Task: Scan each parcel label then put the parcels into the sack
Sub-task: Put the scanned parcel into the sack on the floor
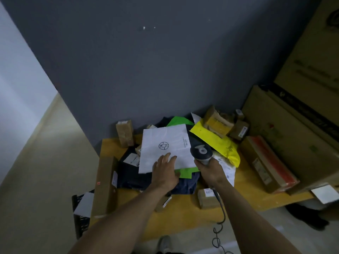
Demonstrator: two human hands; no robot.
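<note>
Scanner (201, 153) is gripped by the right hand (211, 171) at four o'clock of the white mailer (165, 143), which tops the bench (245, 189) pile under the flat, open-fingered left hand (165, 173). Light, floppy, slick handling is expected; an edge is best pinched.

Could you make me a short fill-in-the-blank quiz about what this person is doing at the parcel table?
1. The right hand grips a corded ____.
2. The left hand rests flat on a ____ parcel printed with a round logo.
3. To that parcel's right lies a crumpled ____ mailer.
Missing words: scanner; white; yellow.
</note>
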